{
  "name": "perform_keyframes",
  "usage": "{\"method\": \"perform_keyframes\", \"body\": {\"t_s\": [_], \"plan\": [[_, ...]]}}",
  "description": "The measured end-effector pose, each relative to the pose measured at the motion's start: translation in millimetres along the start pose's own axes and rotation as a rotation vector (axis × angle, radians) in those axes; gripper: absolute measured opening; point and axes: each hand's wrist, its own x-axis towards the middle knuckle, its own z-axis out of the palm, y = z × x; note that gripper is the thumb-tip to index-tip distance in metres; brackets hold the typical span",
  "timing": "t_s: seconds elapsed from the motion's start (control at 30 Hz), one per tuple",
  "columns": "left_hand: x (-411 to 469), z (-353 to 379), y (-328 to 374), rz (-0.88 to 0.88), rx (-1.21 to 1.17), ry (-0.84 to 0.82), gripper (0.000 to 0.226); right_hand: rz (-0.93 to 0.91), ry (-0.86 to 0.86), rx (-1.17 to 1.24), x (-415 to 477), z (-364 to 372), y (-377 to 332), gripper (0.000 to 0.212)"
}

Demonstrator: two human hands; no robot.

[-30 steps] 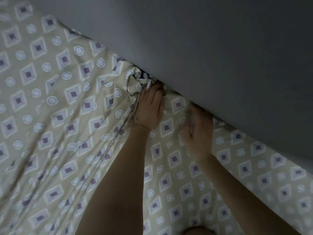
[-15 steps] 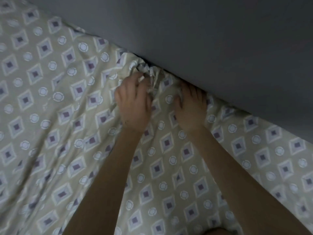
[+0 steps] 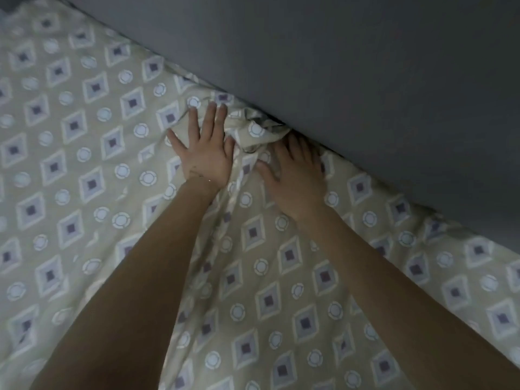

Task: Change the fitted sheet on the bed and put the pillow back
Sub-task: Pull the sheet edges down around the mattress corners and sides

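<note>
Both bare forearms reach forward and converge slightly. left hand [image 3: 204, 157]: palm down, fingers straight and splayed, thumb out toward the other hand. right hand [image 3: 295, 178]: palm down, fingers extended forward and close together, thumb pointing left, fingertips too dim to resolve.

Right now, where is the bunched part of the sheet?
The bunched part of the sheet lies just above the middle of the head view, against the grey wall, between the left hand and the right hand.
</note>
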Motion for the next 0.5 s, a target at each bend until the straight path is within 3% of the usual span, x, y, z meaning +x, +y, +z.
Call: {"method": "perform_keyframes", "body": {"t_s": [0.1, 0.23, 0.33, 0.43, 0.5], "plan": [[15, -1, -14, -0.009, -0.030, 0.054, 0.053, 0.001, 0.049, 0.102, 9, 1, -4, 0.070], [49, -5, -45, -0.064, -0.053, 0.113, 0.057, 0.022, 0.083, -0.033, 20, 21, -13, 0.078], [54, -1, -52, -0.042, -0.100, 0.196, 0.062, 0.083, 0.151, -0.084, 28, 28, -24, 0.073], [60, -2, -57, -0.006, -0.131, 0.192, 0.064, 0.137, 0.196, 0.027, 37, 26, -27, 0.063], [70, -6, -65, 0.040, -0.130, 0.194, 0.065, 0.076, 0.190, 0.033, 38, 26, -28, 0.058]]}}
